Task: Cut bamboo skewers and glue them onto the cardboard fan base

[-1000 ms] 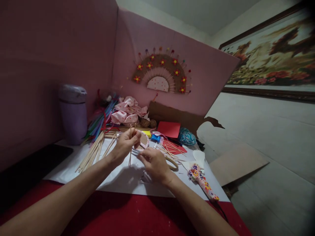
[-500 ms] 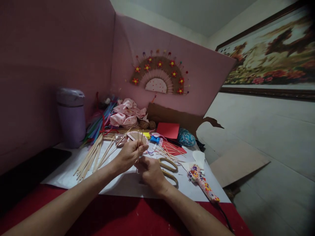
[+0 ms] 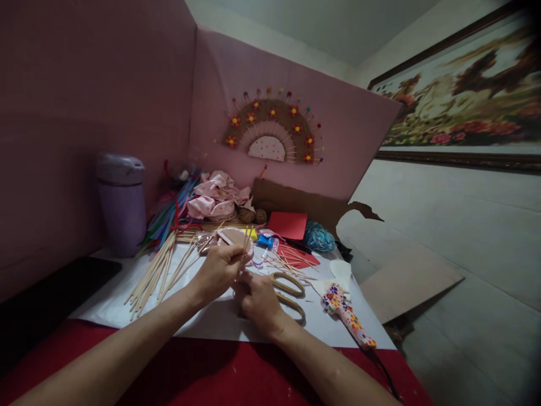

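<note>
Now we pinch thin, light, brittle sticks (image 3: 244, 248) in our closed left hand (image 3: 217, 270), right hand (image 3: 256, 296) closed at their lower end, scissors (image 3: 289, 293) at three o'clock on the bench (image 3: 211, 321).

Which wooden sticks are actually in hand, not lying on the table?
The few thin sticks pinched upright in the left hand, with the right hand just below. The big pile of sticks lies flat on the white paper, untouched.

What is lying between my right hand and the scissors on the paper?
Nothing visible. The right hand rests on the white paper right beside the scissors, their handles next to its knuckles. The left hand pinches thin sticks above.
</note>
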Tool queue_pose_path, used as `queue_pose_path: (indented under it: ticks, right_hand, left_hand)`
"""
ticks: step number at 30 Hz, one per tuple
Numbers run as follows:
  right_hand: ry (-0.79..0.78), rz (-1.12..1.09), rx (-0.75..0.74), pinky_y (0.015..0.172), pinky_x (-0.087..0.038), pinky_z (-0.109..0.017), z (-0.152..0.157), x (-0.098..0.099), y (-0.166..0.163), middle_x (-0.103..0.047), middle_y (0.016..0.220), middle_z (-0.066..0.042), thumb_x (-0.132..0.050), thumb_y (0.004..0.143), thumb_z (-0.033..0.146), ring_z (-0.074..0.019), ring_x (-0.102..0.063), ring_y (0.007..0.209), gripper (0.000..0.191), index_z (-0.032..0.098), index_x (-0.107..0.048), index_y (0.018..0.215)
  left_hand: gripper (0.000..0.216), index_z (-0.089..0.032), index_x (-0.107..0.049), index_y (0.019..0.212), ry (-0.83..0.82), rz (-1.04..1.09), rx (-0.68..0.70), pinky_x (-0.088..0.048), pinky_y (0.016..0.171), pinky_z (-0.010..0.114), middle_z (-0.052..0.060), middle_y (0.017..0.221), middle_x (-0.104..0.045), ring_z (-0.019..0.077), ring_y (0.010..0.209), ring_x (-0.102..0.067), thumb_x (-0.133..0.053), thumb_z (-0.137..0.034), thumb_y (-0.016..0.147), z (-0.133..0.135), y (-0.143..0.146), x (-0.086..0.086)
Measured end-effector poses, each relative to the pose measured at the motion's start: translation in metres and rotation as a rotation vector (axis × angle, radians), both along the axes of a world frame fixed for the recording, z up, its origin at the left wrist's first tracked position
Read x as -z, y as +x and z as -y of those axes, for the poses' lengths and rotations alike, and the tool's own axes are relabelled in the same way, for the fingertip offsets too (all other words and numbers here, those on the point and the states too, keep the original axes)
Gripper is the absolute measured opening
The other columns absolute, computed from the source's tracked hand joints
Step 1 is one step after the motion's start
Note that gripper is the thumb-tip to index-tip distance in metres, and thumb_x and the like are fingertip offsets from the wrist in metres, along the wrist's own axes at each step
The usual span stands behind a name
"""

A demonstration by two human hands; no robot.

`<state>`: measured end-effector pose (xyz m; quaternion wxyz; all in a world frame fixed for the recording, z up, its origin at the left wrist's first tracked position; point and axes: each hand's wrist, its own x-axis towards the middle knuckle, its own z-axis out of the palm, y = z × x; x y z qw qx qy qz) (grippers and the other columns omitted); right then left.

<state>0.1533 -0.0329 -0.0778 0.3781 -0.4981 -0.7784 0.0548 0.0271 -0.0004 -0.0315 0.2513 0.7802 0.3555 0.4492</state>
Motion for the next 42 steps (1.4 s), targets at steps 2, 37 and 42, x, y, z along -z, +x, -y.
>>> queue_pose_path:
  ticks: [2,37,42]
  right_hand:
    - [0.02,0.021,0.019,0.054,-0.038,-0.023,0.001,0.001,0.0,-0.066,0.064,-0.002,-0.052,0.077,0.01,-0.0137,-0.057,0.055,0.014,0.018,-0.061,0.07]
    - [-0.166,-0.333,0.024,0.046,-0.033,-0.02,0.006,0.005,-0.004,-0.052,0.046,0.003,-0.043,0.088,0.03,-0.0103,-0.048,0.043,0.033,0.02,-0.042,0.056]
    - [-0.155,-0.347,0.028,0.045,-0.033,-0.021,0.007,0.004,-0.004,-0.05,0.045,0.003,-0.046,0.087,0.03,-0.0101,-0.046,0.042,0.033,0.02,-0.041,0.056]
  left_hand:
    - [0.035,-0.016,-0.047,0.052,0.056,-0.036,-0.052,-0.028,0.047,0.021,-0.004,0.047,-0.045,0.0084,0.047,-0.04,-0.048,-0.033,0.082,0.002,-0.001,-0.001]
    - [0.039,-0.013,-0.069,0.094,-0.244,-0.879,-0.726,-0.046,0.064,0.033,0.022,0.099,-0.067,0.0329,0.09,-0.063,-0.057,-0.04,0.069,-0.049,-0.081,-0.03]
    - [0.031,-0.014,-0.069,0.09,-0.181,-0.883,-0.685,-0.046,0.068,0.034,0.021,0.098,-0.067,0.0328,0.092,-0.062,-0.05,-0.034,0.075,-0.046,-0.072,-0.028]
